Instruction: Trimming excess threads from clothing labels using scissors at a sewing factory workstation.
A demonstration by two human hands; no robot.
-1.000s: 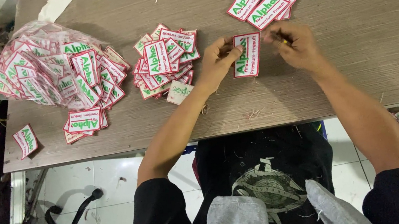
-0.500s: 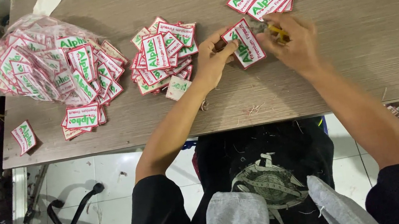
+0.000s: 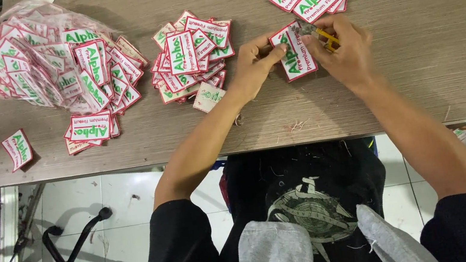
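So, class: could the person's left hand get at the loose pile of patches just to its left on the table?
Probably yes. The left hand lies close beside the pile of patches, with only bare table between. But it is pinching the patch that both hands hold, so it would have to let go.

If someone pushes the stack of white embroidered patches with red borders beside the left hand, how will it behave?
The loose stack of white, red-bordered patches would probably slide apart, since its pieces already lie fanned and crooked. Each patch looks thin and light, so likely bends slightly.

Patch [image 3: 294, 53] more upright than before (between both hands)
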